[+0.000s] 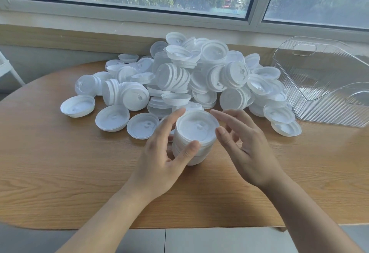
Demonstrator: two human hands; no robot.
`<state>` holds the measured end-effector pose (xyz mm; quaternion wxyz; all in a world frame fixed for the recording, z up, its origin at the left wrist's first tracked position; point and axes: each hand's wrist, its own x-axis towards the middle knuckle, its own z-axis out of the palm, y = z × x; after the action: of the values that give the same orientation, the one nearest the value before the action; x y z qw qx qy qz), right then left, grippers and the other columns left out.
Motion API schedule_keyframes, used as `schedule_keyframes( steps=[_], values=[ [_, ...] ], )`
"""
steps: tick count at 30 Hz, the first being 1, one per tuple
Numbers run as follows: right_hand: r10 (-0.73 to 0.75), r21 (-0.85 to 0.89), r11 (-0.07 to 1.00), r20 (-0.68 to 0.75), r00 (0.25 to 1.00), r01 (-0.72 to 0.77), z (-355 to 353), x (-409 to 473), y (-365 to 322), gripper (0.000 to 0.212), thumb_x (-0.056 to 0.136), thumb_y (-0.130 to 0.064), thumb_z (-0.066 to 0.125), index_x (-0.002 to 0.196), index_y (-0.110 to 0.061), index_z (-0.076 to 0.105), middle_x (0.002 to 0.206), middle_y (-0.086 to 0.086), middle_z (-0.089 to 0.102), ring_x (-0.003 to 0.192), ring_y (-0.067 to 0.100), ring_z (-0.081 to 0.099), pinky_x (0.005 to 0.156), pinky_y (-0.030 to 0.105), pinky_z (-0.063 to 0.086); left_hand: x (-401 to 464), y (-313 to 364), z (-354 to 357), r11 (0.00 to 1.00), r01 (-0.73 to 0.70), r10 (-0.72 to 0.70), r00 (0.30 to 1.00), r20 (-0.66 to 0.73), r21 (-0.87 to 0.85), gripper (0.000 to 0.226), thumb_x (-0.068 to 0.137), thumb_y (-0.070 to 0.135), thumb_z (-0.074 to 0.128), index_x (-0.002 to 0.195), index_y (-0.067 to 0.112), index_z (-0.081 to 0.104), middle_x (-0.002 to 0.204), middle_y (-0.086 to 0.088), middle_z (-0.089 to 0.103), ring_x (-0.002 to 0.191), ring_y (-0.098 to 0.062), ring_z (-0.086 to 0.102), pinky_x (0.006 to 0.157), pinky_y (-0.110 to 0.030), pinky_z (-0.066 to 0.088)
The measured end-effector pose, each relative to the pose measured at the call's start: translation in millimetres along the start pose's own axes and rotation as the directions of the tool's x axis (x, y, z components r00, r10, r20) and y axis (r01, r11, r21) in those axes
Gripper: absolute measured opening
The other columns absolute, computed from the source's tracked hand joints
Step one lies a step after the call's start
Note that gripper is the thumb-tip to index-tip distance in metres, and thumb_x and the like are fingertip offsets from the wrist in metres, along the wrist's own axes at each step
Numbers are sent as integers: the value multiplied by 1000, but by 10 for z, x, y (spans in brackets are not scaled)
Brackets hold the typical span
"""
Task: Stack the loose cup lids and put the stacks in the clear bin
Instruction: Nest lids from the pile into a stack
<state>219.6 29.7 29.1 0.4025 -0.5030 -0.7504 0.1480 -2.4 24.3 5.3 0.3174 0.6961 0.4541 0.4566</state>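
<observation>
A short stack of white cup lids point(196, 131) stands on the wooden table point(60, 163) in front of me. My left hand point(165, 149) holds the stack from the left, thumb on its near rim and fingers round its far side. My right hand point(245, 143) hovers just to the right of the stack with fingers spread and relaxed, holding nothing. Behind the stack lies a large heap of loose white lids point(189, 77), some in partial stacks. The clear ribbed bin point(327, 85) stands at the right, with no lids visible inside.
Single lids point(77, 106) lie scattered on the left part of the table. A window sill and window run along the back. The table's curved front edge is close to me, with grey floor below.
</observation>
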Motion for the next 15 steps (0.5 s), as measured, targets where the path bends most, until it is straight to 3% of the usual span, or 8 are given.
schedule_keyframes(
  steps=[7,10,12,15],
  values=[
    [20,69,997,83,996,-26,-25,13,-2,41,104,-47,53,141,-30,62,111,-14,63,98,20,62,77,31,50,-5,-29,21,999,-16,18,999,34,-43,86,86,63,73,158,36,36,151,21,51,143,-12,49,112,-44,49],
    [21,137,990,103,994,-35,-10,43,-49,42,103,-51,54,137,-30,65,108,-12,67,98,17,64,79,27,50,-12,-38,5,999,-15,15,1000,13,-29,93,80,62,79,158,33,36,144,27,54,141,-4,49,113,-27,44],
    [49,186,981,60,997,-60,31,103,-75,37,103,-50,54,131,-31,69,106,-12,70,96,17,65,79,29,51,-25,-28,-29,1000,-16,16,1000,-8,-24,91,79,61,78,156,33,39,140,31,56,136,2,51,106,-12,41],
    [113,196,976,-64,992,-98,138,254,-67,23,104,-41,60,119,-32,75,97,-13,70,85,15,63,74,26,49,-61,-40,-92,1000,-25,25,999,-28,-10,88,80,63,77,154,37,39,141,33,54,137,1,51,103,-10,41]
  ],
)
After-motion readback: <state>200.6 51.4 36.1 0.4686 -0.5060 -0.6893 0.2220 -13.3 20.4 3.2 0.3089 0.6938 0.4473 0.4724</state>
